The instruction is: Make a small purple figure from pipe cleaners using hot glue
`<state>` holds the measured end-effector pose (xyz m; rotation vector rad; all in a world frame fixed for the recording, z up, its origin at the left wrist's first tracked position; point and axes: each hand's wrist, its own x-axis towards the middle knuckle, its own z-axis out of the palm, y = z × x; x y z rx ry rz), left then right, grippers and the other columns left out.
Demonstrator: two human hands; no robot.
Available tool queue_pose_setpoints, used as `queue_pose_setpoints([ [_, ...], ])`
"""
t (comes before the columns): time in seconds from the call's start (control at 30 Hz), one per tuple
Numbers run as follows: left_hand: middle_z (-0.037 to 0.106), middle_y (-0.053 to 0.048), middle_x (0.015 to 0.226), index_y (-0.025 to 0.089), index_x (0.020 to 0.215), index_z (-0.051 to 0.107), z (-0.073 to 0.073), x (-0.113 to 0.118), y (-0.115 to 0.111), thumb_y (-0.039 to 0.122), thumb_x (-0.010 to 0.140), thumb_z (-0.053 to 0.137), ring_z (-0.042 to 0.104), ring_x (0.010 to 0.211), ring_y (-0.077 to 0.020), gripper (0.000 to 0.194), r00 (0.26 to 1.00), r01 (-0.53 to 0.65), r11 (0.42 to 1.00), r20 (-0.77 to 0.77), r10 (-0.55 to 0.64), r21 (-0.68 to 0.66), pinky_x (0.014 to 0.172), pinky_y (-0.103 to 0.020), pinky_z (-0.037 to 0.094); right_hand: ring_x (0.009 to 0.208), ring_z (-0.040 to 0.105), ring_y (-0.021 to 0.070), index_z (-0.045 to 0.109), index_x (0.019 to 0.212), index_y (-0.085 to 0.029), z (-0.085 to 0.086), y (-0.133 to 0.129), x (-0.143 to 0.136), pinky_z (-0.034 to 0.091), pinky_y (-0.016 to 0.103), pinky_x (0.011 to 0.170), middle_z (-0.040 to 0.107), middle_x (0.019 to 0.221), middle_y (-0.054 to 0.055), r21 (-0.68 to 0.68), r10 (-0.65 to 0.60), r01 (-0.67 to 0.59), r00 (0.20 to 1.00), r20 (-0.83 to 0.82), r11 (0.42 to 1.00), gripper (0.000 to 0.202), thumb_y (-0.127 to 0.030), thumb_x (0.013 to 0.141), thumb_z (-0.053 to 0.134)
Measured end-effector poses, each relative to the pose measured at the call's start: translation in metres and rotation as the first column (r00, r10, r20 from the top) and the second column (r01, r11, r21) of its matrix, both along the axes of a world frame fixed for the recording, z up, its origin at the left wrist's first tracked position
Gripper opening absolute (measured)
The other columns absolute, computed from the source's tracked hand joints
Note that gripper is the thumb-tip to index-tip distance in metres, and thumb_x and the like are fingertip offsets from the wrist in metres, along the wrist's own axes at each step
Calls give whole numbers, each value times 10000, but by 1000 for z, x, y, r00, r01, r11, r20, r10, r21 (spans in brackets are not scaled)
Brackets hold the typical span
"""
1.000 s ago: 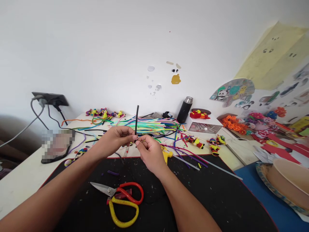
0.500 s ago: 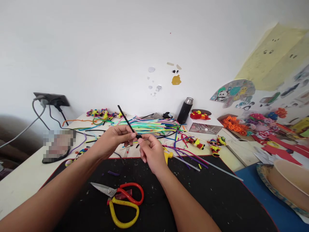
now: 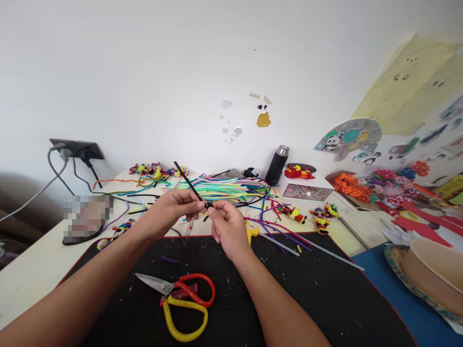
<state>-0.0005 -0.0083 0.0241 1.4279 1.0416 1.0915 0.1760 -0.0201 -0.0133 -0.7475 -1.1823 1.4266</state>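
Note:
Between my two hands is a black pipe cleaner (image 3: pixel 188 181), its long free end slanting up and to the left. My left hand (image 3: pixel 183 207) pinches it near its lower end between thumb and fingertips. Close against it, my right hand (image 3: pixel 227 224) is closed on the short bent end, which the fingertips partly cover. Below the hands, a pair of scissors (image 3: pixel 181 294) with one red and one yellow handle lies on the black mat (image 3: pixel 296 294). A pile of coloured pipe cleaners (image 3: pixel 220 188) spreads out behind the hands.
A black flask (image 3: pixel 278 165) stands by the wall beside a small white drawer box (image 3: pixel 307 188). Small pipe-cleaner figures (image 3: pixel 321 220) lie right of the hands, near a yellow glue gun (image 3: pixel 252 232). A bowl (image 3: pixel 434 270) is at the far right, a mirror (image 3: pixel 88 217) at the left.
The free end of the black pipe cleaner has dipped slightly down and to the left. Both hands keep nearly the same place, with the fingertips shifted a little at the bent end.

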Motion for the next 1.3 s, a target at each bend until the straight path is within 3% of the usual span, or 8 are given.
queue_pose_setpoints([
  [0.13, 607, 12, 599, 179, 702, 717, 4, 1, -1, 490, 765, 858, 520, 563, -125, 347, 999, 16, 1000, -39, -15, 24, 555, -246, 438, 312, 309, 62, 581, 870, -217, 1, 0, 0, 201, 199, 329, 423, 454, -134, -14, 24, -24, 1000, 19, 1000, 272, -446, 851, 727],
  [0.37, 620, 15, 641, 184, 720, 739, 13, 2, -3, 505, 769, 837, 500, 606, -127, 339, 960, 15, 991, -279, 24, 137, 564, -235, 387, 337, 312, 59, 602, 848, -214, -8, 3, 3, 197, 198, 364, 389, 471, -133, 39, 53, -60, 984, 170, 997, 237, -418, 879, 718],
  [0.8, 664, 5, 618, 172, 737, 700, 2, 5, -1, 457, 753, 885, 545, 554, -116, 340, 998, 18, 1000, 53, -18, -12, 540, -234, 459, 321, 348, 65, 593, 922, -205, -2, 1, 1, 273, 189, 322, 522, 482, -109, -12, 50, -49, 999, 17, 999, 303, -476, 863, 716],
  [1.3, 683, -7, 655, 168, 775, 759, 2, 1, -1, 455, 723, 891, 561, 572, -129, 321, 998, 13, 1000, -58, -14, -6, 547, -247, 465, 314, 331, 64, 576, 892, -209, -3, 2, -1, 264, 191, 329, 448, 442, -133, -25, 16, -16, 1000, 10, 1000, 274, -454, 866, 699],
])
